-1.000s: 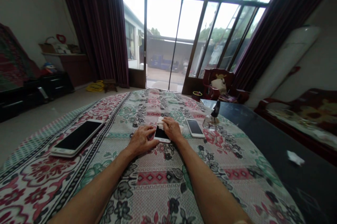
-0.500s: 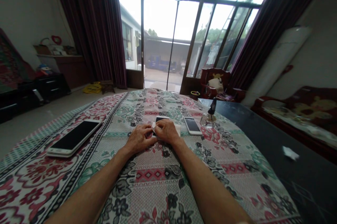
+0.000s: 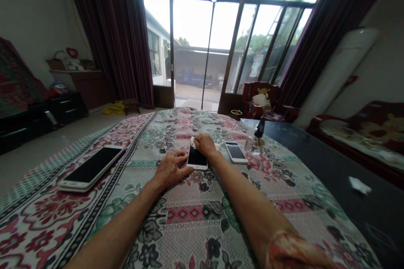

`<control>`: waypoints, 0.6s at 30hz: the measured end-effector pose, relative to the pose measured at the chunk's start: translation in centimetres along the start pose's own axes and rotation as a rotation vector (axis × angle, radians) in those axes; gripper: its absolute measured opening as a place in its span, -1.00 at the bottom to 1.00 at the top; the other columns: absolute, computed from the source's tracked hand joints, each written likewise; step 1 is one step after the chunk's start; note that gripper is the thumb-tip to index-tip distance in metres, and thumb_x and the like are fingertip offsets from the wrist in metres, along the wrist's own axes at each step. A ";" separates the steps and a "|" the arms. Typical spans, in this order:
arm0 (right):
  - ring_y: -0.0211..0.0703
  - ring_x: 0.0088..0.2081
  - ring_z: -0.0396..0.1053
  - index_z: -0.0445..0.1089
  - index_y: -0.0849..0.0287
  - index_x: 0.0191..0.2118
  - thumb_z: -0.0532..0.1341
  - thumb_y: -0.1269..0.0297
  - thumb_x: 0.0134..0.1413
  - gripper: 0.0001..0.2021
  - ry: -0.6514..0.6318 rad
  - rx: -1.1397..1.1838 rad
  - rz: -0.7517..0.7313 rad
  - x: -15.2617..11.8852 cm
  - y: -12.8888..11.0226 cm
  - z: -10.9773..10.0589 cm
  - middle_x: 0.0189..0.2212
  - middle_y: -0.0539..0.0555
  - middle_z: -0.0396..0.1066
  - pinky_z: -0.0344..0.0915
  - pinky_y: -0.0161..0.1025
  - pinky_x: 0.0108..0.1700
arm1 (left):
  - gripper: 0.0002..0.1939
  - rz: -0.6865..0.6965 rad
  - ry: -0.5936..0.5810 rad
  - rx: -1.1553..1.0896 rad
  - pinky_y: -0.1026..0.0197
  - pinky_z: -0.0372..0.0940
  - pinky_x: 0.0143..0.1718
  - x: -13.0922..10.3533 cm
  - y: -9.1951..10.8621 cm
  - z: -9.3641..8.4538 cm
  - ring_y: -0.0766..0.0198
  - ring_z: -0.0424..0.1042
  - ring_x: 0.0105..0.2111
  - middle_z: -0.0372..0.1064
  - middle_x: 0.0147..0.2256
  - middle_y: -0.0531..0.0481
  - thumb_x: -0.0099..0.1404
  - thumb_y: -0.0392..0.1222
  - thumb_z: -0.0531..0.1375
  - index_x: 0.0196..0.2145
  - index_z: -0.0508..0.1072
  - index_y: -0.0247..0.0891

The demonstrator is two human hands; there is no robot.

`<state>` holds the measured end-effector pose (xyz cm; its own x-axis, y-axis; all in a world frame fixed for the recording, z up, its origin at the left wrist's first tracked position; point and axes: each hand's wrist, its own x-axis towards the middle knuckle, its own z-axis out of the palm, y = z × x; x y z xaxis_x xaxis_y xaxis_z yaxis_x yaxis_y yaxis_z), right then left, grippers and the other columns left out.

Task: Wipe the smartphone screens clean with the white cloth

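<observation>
A white smartphone [image 3: 197,158] with a black screen lies flat on the patterned tablecloth [image 3: 186,195]. My left hand [image 3: 170,168] holds its lower left corner, thumb low and fingers along the left edge. Over the upper right of the screen, my right hand [image 3: 205,144] is closed on a crumpled white tissue [image 3: 192,142], pressed against the glass near the top. The phone's top right part is hidden under that hand. Just right of it lies a smaller white phone [image 3: 236,152], and a large white-framed device with a dark screen [image 3: 92,169] rests at the left.
A clear glass bottle with a black top [image 3: 257,140] stands at the right of the cloth. Crumpled white paper [image 3: 360,185] lies on the dark tabletop [image 3: 334,172] at the right. Beyond are a wooden chair [image 3: 261,96] and glass doors [image 3: 195,50].
My right hand has moved up the phone with the tissue, uncovering more of the dark screen. My left hand stays by the lower left edge. The view has shifted slightly.
</observation>
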<state>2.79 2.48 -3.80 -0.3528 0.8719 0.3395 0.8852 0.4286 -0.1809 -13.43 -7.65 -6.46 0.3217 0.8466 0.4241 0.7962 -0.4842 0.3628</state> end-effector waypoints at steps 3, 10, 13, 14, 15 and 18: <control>-0.15 -0.21 0.41 0.54 0.14 -0.30 0.06 0.41 0.15 -0.73 0.004 0.008 -0.011 0.9 0.3 0.2 -0.30 0.14 0.52 0.23 -0.31 -0.14 | -0.69 -0.002 0.011 0.018 0.05 0.22 0.01 0.0 -0.2 0.3 0.07 0.34 -0.05 0.41 -0.04 -0.01 0.16 0.01 0.23 -0.14 0.54 -0.05; -0.18 -0.09 0.38 0.50 0.13 -0.17 0.06 0.48 0.16 -0.71 0.008 0.089 -0.222 -0.5 1.3 0.7 -0.18 0.09 0.49 0.19 -0.30 0.00 | -0.65 -0.008 0.024 0.024 0.05 0.23 0.01 0.0 -0.4 0.6 0.07 0.35 -0.06 0.42 -0.03 0.00 0.15 0.03 0.24 -0.11 0.54 -0.06; -0.19 -0.03 0.35 0.48 0.17 -0.15 0.04 0.53 0.15 -0.69 0.006 0.151 -0.333 -1.8 1.3 0.6 -0.11 0.11 0.47 0.16 -0.26 0.06 | -0.66 0.000 0.024 0.033 0.05 0.23 0.01 0.1 -0.3 0.4 0.06 0.35 -0.06 0.42 -0.03 -0.01 0.16 0.05 0.23 -0.12 0.54 -0.07; -0.18 -0.02 0.35 0.47 0.19 -0.14 0.04 0.53 0.15 -0.70 0.013 0.165 -0.349 -2.2 1.3 0.6 -0.09 0.12 0.47 0.15 -0.25 0.08 | -0.66 0.014 0.020 0.037 0.04 0.23 0.01 0.1 -0.3 0.4 0.05 0.35 -0.06 0.42 -0.03 -0.02 0.16 0.06 0.23 -0.12 0.54 -0.07; -0.17 -0.02 0.35 0.47 0.20 -0.13 0.04 0.53 0.15 -0.71 0.023 0.179 -0.361 -2.5 1.3 0.5 -0.08 0.13 0.46 0.15 -0.23 0.09 | -0.65 0.030 0.015 0.040 0.04 0.23 0.01 0.1 -0.3 0.3 0.05 0.35 -0.05 0.42 -0.03 -0.02 0.17 0.06 0.22 -0.12 0.54 -0.08; -0.15 0.00 0.34 0.45 0.23 -0.10 0.06 0.49 0.16 -0.72 0.059 0.225 -0.380 -3.4 1.2 0.4 -0.05 0.15 0.45 0.15 -0.21 0.10 | -0.64 0.047 0.020 0.040 0.04 0.23 0.02 0.1 -0.2 0.2 0.05 0.36 -0.06 0.43 -0.04 -0.05 0.17 0.07 0.22 -0.12 0.54 -0.11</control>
<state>4.91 0.15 -5.53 -0.6167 0.6301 0.4719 0.6057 0.7627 -0.2269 -13.49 -7.44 -6.64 0.3491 0.8186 0.4560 0.8005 -0.5135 0.3090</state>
